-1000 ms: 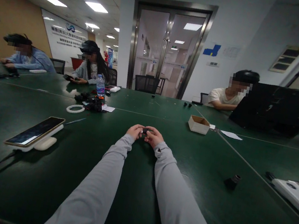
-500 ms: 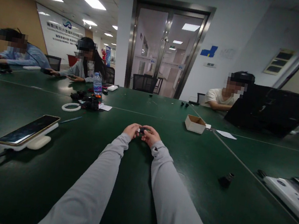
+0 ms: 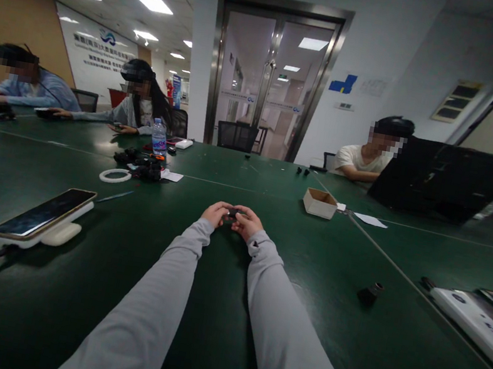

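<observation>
In the middle of the head view, my left hand [image 3: 216, 213] and my right hand [image 3: 248, 223] meet above the green table [image 3: 224, 308]. Between their fingertips is a small dark object [image 3: 233, 213] with a shiny metallic part at its left end. Too little of it shows to tell its kind. Both hands are closed in a pinch, the left on the shiny end and the right on the dark end. Grey sleeves cover both my forearms.
To the left are a phone [image 3: 45, 214] on a white stand, a white tape ring [image 3: 115, 175] and a water bottle [image 3: 159, 137]. An open cardboard box [image 3: 320, 204], a small black part [image 3: 370, 293] and a black monitor [image 3: 447, 182] are at right. Several people sit across.
My hands stay pinched on the small object, with hardly any shift. The whole view has moved slightly. The long-haired person's arm at left reaches further left.
</observation>
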A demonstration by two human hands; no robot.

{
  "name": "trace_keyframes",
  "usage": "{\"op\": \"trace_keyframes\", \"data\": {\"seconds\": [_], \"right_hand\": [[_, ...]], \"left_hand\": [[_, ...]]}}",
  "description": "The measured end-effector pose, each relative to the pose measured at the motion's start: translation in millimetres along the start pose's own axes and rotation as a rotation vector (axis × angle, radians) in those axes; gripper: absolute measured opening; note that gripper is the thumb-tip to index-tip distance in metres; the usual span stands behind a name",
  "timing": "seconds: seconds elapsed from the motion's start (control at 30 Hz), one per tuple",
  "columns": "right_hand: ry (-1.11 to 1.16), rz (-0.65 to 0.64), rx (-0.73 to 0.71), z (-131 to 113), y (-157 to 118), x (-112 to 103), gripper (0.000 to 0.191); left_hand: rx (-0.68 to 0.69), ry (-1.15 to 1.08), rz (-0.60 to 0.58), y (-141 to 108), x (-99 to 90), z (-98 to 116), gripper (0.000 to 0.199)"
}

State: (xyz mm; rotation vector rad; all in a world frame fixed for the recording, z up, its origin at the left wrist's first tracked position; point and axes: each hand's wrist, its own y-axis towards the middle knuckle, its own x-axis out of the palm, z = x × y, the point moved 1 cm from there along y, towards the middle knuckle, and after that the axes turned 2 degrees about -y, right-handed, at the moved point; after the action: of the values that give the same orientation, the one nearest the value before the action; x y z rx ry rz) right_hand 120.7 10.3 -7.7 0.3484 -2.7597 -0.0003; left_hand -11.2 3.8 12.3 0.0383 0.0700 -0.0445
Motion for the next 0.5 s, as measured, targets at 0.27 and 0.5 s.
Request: {"op": "trace_keyframes", "data": {"seconds": [0.27, 0.5], "right_hand": [[-0.005, -0.002, 0.0, 1.4, 1.4, -1.2, 0.023], [0.001, -0.015, -0.019, 3.6, 2.3, -2.4, 0.023]], "left_hand": [[0.011, 0.001, -0.004, 2.7, -1.2, -3.3, 0.027], [0.037, 0.005, -0.013, 7.3, -0.9, -8.4, 0.025]]}}
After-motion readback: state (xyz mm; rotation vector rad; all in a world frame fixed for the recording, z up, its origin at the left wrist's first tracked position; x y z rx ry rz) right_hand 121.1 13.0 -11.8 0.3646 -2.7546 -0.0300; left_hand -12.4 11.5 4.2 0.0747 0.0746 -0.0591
